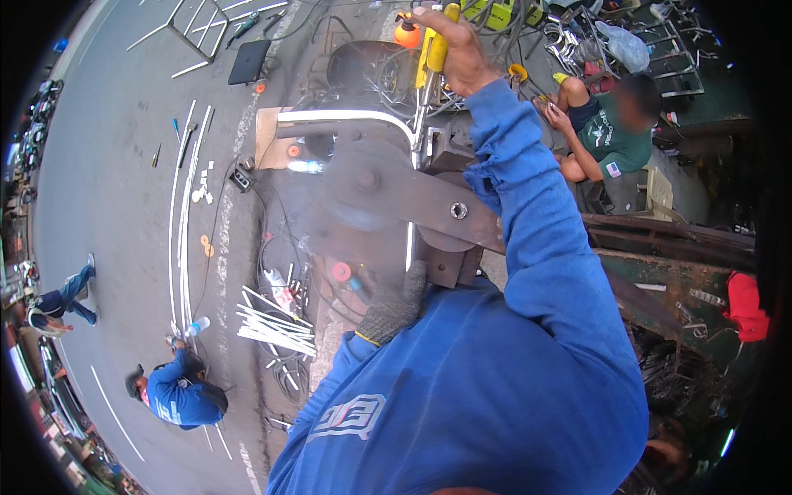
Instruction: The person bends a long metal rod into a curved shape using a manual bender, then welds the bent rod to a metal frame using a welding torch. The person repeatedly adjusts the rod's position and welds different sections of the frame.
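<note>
A shiny metal tube [338, 115] runs in from the left, curves through a bend and passes down beneath the dark steel arm [429, 202] of a bending machine. The round die [363, 186] of this machine lies in front of me. My left hand [396, 307], in a grey knitted glove, is closed at the tube's lower end close to my body; some of its fingers are hidden. Reaching far ahead, my bare right hand [466, 54] is wrapped round a yellow handle [439, 49] on a metal bar, with the thumb stretched out.
Cut white tubes [276, 322] lie in a pile at left, and long tubes [188, 223] on the pavement. A person in blue [177, 396] crouches there. Another person [615, 136] sits at right. Cables, a black case [249, 63] and a red cloth [747, 307] lie around.
</note>
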Action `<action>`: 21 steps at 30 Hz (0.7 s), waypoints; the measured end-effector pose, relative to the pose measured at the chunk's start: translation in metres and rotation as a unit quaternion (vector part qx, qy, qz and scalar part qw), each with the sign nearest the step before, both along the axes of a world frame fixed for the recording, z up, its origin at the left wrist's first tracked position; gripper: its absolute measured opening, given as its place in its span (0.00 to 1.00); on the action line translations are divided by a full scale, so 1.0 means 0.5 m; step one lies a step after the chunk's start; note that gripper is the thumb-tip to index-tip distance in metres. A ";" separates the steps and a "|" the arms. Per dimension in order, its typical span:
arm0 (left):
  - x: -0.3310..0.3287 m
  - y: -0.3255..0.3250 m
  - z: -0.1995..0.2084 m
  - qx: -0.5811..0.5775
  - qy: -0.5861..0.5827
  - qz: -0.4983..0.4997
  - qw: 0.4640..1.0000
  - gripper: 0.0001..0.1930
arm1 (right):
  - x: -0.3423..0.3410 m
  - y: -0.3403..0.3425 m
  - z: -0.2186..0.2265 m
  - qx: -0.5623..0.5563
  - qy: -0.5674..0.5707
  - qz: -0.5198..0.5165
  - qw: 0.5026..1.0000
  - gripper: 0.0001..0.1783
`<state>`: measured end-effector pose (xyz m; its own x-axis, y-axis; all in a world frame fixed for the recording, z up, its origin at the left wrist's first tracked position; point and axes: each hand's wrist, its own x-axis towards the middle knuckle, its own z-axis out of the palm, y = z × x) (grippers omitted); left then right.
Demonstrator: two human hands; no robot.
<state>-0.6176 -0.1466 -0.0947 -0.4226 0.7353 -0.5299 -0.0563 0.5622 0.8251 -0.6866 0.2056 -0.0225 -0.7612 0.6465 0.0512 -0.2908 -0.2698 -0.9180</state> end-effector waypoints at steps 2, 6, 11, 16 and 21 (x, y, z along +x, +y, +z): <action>-0.012 0.008 0.022 -0.015 -0.024 -0.018 0.999 0.22 | -0.017 0.006 -0.016 -0.030 0.020 -0.020 0.999 0.12; -0.030 0.017 0.042 -0.058 -0.095 -0.041 0.993 0.21 | -0.032 0.022 -0.044 0.065 -0.049 -0.133 0.988 0.20; -0.081 0.012 0.080 0.000 0.112 -0.186 0.976 0.20 | -0.046 0.031 -0.061 0.150 -0.086 -0.234 0.957 0.21; -0.216 0.014 0.208 0.141 0.129 -0.097 0.977 0.22 | -0.051 0.044 -0.082 0.201 -0.075 -0.238 0.947 0.24; -0.315 0.281 0.201 0.300 0.178 0.005 0.937 0.33 | -0.051 0.046 -0.076 0.158 -0.130 -0.242 0.948 0.23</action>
<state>-0.7753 -0.0062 0.0060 -0.5032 0.8505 0.1528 0.2793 -0.0073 0.9602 -0.7122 0.2287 -0.0607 -0.3934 0.9068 0.1516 -0.0623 0.1383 -0.9884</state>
